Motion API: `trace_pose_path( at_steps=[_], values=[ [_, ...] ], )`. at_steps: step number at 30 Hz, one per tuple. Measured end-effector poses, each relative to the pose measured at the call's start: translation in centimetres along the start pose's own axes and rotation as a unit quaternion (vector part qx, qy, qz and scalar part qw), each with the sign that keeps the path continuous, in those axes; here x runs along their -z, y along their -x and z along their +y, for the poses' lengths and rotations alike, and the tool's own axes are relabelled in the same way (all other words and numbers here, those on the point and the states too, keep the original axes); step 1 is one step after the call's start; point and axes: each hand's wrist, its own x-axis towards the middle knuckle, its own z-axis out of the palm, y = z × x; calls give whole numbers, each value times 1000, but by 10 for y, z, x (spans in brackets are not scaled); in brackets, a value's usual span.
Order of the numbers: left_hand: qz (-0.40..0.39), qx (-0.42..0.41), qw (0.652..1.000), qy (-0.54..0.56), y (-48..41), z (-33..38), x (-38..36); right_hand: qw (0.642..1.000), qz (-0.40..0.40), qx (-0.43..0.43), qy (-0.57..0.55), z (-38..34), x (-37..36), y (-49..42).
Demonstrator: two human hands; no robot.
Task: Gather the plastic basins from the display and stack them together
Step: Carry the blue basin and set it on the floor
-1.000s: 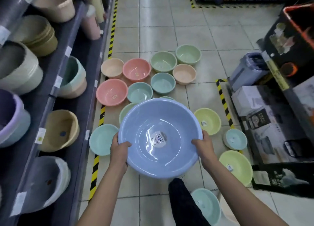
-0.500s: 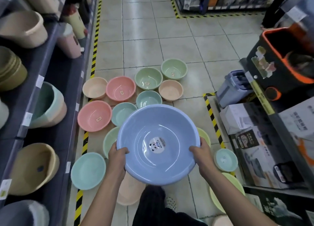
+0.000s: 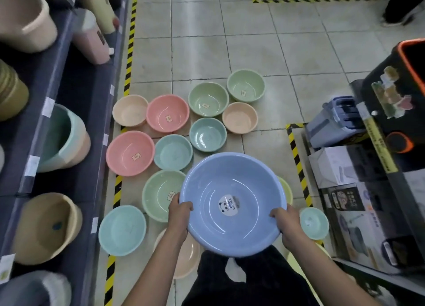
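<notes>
Clenched on the rim of the big blue basin (image 3: 232, 202): left grip (image 3: 180, 210) curled over the near-left edge, right grip (image 3: 286, 223) over the near-right edge. Held open side up above the tiled floor (image 3: 207, 41), panda sticker (image 3: 227, 205) at the bottom. Partly covering a green basin (image 3: 161, 194) and a peach basin (image 3: 188, 257) below. Spread on the floor beyond: pink basins (image 3: 130, 152), more green, teal and peach ones. Just right of the right grip, a small teal basin (image 3: 314, 223). At left, shelves (image 3: 55, 71) with tubs (image 3: 46, 227) lying on their sides.
</notes>
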Motion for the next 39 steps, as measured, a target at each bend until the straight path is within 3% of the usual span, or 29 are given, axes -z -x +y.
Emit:
trace_pose_path(
  at_steps=[13, 22, 34, 39],
  values=[
    [20, 36, 997, -72, -23, -25, -75, 998, -27, -48, 1, 1, 45, -72],
    [-35, 34, 987, -152, -52, -87, -212, 994, -1, -105, 42, 63, 128, -189],
    [-96, 8, 937, -336, -275, -227, -374, 984, 71, -165, -18, 206, 128, -401],
    [-197, -45, 901, -384, -387, -307, -417, 979, 107, -155, -80, 288, 104, -501]
  ],
)
